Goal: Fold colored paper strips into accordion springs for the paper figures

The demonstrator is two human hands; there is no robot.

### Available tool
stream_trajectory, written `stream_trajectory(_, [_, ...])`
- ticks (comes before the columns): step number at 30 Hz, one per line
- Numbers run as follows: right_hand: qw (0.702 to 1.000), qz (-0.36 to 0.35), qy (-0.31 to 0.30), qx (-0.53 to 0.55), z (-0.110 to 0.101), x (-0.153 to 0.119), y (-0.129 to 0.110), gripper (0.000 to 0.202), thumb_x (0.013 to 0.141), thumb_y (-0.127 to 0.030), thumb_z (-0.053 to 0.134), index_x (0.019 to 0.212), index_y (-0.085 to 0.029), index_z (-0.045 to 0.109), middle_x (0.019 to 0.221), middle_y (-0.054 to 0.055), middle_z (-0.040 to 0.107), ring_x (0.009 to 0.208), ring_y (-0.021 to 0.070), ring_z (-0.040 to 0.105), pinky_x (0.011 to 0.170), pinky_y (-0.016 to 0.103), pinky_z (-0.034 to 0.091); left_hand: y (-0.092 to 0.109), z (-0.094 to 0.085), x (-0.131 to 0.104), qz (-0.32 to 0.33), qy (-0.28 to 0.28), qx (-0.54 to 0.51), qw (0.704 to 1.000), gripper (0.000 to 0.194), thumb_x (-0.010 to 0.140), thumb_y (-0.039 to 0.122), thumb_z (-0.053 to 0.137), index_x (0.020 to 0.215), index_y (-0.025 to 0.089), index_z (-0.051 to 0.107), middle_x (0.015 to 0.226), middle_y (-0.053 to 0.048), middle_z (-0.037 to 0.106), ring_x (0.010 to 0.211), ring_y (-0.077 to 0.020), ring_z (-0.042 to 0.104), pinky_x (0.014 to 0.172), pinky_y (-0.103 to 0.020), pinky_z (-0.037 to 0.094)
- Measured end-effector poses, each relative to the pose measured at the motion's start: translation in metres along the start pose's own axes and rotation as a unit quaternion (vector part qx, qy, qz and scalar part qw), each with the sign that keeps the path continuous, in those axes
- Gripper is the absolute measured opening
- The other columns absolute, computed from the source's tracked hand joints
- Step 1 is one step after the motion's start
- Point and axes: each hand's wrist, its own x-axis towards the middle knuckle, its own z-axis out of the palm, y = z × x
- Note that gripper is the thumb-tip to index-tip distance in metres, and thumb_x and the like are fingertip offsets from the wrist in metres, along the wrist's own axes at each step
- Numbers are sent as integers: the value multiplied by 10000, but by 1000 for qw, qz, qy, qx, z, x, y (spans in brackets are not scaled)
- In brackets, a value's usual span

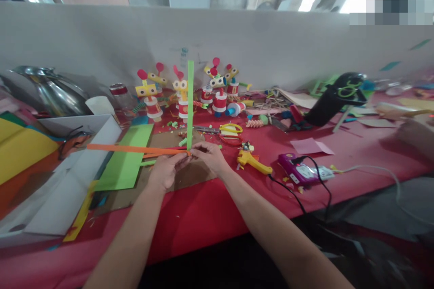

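Two paper strips meet at a right angle between my hands. The orange paper strip (122, 148) runs out to the left, and the green paper strip (190, 99) stands upright. My left hand (166, 169) pinches the orange strip close to the joint. Just right of it, my right hand (208, 156) has its thumb and fingers closed at the foot of the green strip. Fingers hide part of the joint. Beneath lies a brown cardboard sheet (181, 180), with a light green paper sheet (124, 162) to its left.
Several paper figures (153, 107) stand along the grey partition. Scissors (230, 128), a yellow glue gun (254, 162) and a purple power strip (294, 171) with cords lie to the right. On the left are a white box (71, 198) and a metal jug (56, 92).
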Motion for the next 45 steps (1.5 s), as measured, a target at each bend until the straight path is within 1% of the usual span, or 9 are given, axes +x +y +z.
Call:
stream_trajectory(4, [998,-39,-42,-38,-5,2,0,143,702,-291,687,797,-184,690,706,3,649,607,117,569,628,258,475,1,0,0,-7,6,0,1000,113,543,107,763,630,78,699,646,-68,713,607,-127,655,644,-216,549])
stream_trajectory(11, [970,-185,-75,-139,-14,4,2,116,794,-267,636,836,-211,728,837,54,699,792,163,643,741,283,509,1,1,-1,-5,17,26,1000,157,496,144,789,605,97,686,618,-53,702,596,-140,644,640,-248,536])
stream_trajectory(15, [963,-213,-79,-147,-17,4,5,132,812,-245,618,866,-224,736,843,51,702,779,152,658,713,267,537,-2,-5,4,6,-6,52,999,217,506,205,801,661,103,689,639,-66,705,668,-186,664,670,-290,528])
stream_trajectory(20, [947,-248,-75,-191,-18,1,5,164,834,-220,592,918,-233,732,872,46,710,798,143,671,740,259,551,-1,-7,7,3,-14,34,999,164,530,171,775,654,109,687,646,-58,705,628,-149,644,633,-245,514])
stream_trajectory(26, [908,-301,-75,-283,-17,-3,4,267,840,-152,520,1015,-219,710,970,73,706,889,154,661,803,277,532,0,-2,4,5,19,16,1000,187,514,141,786,669,120,684,624,-37,698,583,-133,626,600,-236,503])
stream_trajectory(29, [926,-266,-72,-260,-11,-6,5,292,811,-131,506,1005,-205,711,956,76,700,853,158,652,785,287,520,-2,-3,4,21,48,15,999,213,485,127,789,660,125,669,564,-5,669,518,-108,592,556,-216,476])
stream_trajectory(33, [988,-87,-32,-121,1,-7,4,223,836,-218,480,875,-191,698,760,19,669,684,139,619,662,257,502,-4,0,3,28,54,6,998,247,489,144,792,701,119,667,530,6,643,493,-102,573,543,-217,458])
stream_trajectory(37, [997,42,-50,-42,6,-7,0,259,827,-395,521,707,-183,610,617,-24,577,590,123,556,544,220,445,-4,6,-1,51,25,20,998,392,474,147,805,845,125,678,613,-2,678,552,-118,609,598,-239,476])
stream_trajectory(45, [996,28,-17,-78,3,-1,9,186,753,-353,590,705,-175,614,610,-25,582,569,106,524,567,224,409,-12,7,0,57,58,40,996,305,454,206,824,701,110,673,605,-25,678,573,-146,615,621,-280,480])
